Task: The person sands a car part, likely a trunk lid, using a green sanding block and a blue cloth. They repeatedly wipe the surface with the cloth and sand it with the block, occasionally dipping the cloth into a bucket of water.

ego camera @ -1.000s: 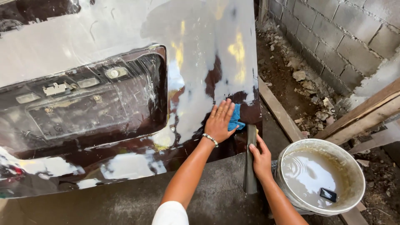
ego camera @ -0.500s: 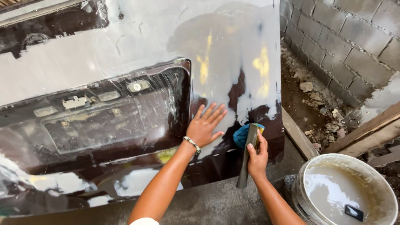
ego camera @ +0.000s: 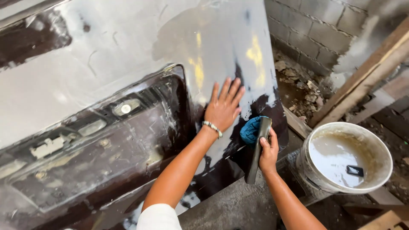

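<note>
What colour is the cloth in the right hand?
Blue; the cloth is bunched against the long dark block in the right hand. Head view, the only one.

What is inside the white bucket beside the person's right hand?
The white bucket holds cloudy, greyish-brown water, with a small dark rectangular piece at the surface. The murky water hides the bottom and anything sunk below.

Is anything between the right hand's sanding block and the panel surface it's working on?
Only the blue cloth, bunched at the block's upper end against the car panel. The right hand grips the block; the left hand lies flat on the panel beside it.
</note>
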